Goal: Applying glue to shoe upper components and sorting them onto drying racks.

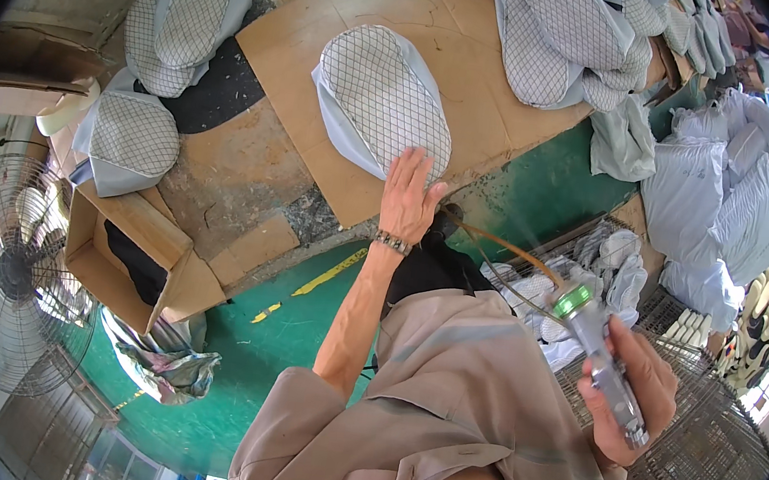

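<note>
My left hand [406, 206] lies with its fingers stretched out and together, fingertips at the near end of a grey fabric shoe upper [385, 96]. This piece has an oval, white quilted bottom with dark crossed lines facing up, and it rests on cardboard. At the right, away from the work surface, my right hand [642, 392] grips a metal spray gun [595, 335] with a green ring near one end. A tan hose and a thin dark line run near the gun toward my waist. A faint pale streak, like mist, shows beyond it.
Flat cardboard [477, 108] covers the bench. Similar uppers lie stacked at the far left [204, 2] and far right [570, 18]. An open cardboard box [128, 257] and a wire fan [16, 270] are at left. Grey bundles [689, 181] and wire racks [692, 470] stand at right.
</note>
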Tool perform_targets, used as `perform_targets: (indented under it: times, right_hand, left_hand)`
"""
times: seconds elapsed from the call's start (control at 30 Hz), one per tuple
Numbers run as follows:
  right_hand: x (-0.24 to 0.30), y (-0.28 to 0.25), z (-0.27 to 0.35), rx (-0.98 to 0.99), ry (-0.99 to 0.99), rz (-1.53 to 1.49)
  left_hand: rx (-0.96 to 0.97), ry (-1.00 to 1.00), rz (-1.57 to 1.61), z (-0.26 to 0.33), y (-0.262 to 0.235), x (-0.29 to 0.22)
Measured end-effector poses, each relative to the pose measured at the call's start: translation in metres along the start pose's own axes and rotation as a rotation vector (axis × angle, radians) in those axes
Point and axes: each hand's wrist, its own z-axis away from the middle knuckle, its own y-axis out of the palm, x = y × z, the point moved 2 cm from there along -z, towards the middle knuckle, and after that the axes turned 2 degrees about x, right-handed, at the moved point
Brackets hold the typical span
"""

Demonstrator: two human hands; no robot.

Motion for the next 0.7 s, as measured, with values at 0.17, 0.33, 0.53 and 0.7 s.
perform_targets:
  times: [0.17, 0.33, 0.53, 0.7]
  right_hand:
    - [-0.010, 0.002, 0.013, -0.066, 0.132, 0.009]
    - [-0.028, -0.001, 0.024, -0.001, 0.010, -0.112]
    - [-0.039, -0.005, 0.037, -0.027, 0.010, -0.124]
    - [-0.051, -0.016, 0.060, 0.043, 0.137, -0.233]
  left_hand:
    - [0.125, -0.179, 0.331, 0.033, -0.026, -0.012]
    - [0.249, -0.320, 0.292, 0.075, -0.017, 0.018]
    - [0.427, -0.603, 0.131, 0.137, 0.001, 0.072]
    - [0.472, -0.749, 0.109, 0.187, 0.027, 0.106]
